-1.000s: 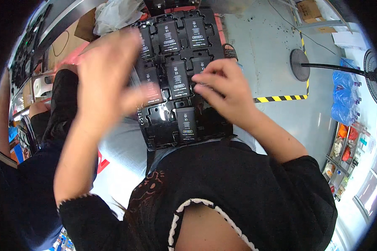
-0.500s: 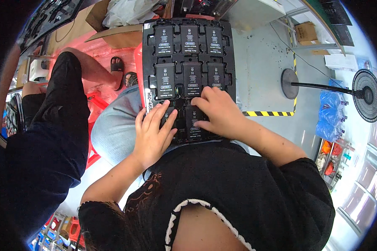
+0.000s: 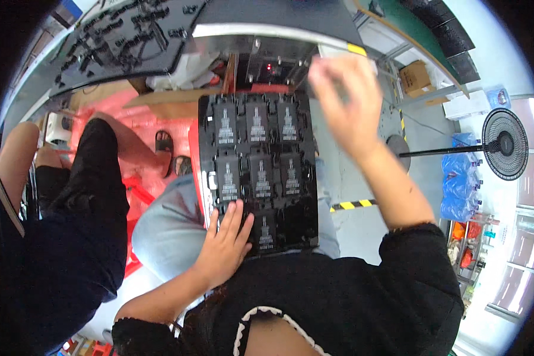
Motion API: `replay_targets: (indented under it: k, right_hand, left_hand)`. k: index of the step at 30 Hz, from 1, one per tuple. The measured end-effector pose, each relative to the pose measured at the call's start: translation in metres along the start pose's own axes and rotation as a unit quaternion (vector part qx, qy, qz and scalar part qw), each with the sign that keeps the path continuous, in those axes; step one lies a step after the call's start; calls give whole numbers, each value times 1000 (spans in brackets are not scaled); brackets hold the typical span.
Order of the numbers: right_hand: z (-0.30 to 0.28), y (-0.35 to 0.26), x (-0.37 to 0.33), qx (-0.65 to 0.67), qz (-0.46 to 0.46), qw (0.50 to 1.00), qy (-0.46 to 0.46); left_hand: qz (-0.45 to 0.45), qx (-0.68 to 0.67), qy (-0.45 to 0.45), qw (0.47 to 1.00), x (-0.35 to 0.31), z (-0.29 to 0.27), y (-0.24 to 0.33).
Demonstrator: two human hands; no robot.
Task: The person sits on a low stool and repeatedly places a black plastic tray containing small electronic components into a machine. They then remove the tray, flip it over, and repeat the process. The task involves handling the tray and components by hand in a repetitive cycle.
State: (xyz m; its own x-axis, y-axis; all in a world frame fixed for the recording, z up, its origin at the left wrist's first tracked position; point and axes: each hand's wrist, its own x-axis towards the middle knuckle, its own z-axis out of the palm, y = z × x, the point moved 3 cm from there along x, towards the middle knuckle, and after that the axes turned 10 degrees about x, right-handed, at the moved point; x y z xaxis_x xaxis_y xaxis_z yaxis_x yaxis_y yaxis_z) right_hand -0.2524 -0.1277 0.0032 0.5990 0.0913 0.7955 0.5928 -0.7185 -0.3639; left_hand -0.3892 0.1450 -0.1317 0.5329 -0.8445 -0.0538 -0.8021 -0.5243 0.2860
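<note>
A black moulded tray (image 3: pixel 310 196) rests on my lap, its pockets holding several black rectangular parts (image 3: pixel 260 175) with white print. My left hand (image 3: pixel 225 243) lies flat on the tray's near left corner, fingers spread over a pocket. My right hand (image 3: pixel 345 104) is raised above the tray's far right corner, blurred, fingers loosely apart with nothing visible in them. The near right pocket (image 3: pixel 293 222) of the tray looks empty.
A machine with a small red light (image 3: pixel 271 66) stands beyond the tray under a black work surface (image 3: pixel 130 35) strewn with parts. Another person in dark clothes (image 3: pixel 71 207) sits at my left. A standing fan (image 3: pixel 504 151) and yellow-black floor tape (image 3: pixel 353 204) are at the right.
My right hand has lifted off the tray's near edge and swung up toward the far right. My left hand stays on the near left corner. The view has tilted upward.
</note>
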Motion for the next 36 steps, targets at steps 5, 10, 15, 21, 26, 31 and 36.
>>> replay_targets:
  k: [5, 10, 15, 21, 26, 31, 36]
  right_hand:
    - [34, 150, 128, -154, 59, 982, -94]
    - [41, 257, 173, -210, 282, 859, -372]
    - [2, 263, 166, -187, 343, 862, -324]
    - [-70, 88, 97, 1, 240, 954, -181]
    - [-53, -9, -66, 202, 442, 742, -462]
    - [-27, -53, -175, 182, 296, 838, -421]
    - [-31, -80, -179, 43, 217, 919, -327]
  left_hand:
    - [-11, 9, -25, 1000, -8, -5, -11]
    - [-11, 13, 28, 999, -9, 7, -13]
    - [-78, 31, 82, 993, -17, -4, -14]
    - [-92, 4, 51, 994, -2, -32, -8]
    - [-40, -44, 53, 997, 6, -34, -20]
    - [-39, 9, 44, 998, 11, -43, -9]
    - [-132, -150, 194, 960, 47, -76, -12]
